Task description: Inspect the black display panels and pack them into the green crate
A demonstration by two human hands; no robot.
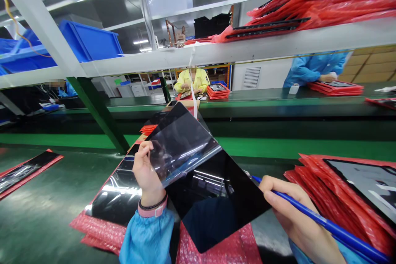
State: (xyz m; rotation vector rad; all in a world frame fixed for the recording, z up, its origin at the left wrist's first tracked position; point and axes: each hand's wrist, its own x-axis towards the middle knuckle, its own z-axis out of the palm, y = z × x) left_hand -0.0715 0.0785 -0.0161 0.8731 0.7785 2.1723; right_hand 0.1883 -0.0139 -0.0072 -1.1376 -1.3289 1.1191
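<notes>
A glossy black screen panel (216, 198) is held up tilted in front of me, above pink bubble wrap (216, 247). Clear plastic film (177, 144) covers its upper left part and looks partly lifted, with a folded edge across the panel. My left hand (147, 167) is closed, fingertips pinching the film's left edge. At the panel's right corner, my right hand (293, 210) grips between thumb and fingers. The same hand also holds a long blue rod-like tool (305, 210) with a small metallic tip near the panel's edge; its exact kind is unclear.
Another dark panel (119, 189) lies on bubble wrap at left, with a further panel (29, 169) beyond. Red-wrapped panels (334, 198) are stacked at right. A white shelf beam (216, 55) and green post (99, 111) stand ahead. Co-workers (192, 80) sit across the bench.
</notes>
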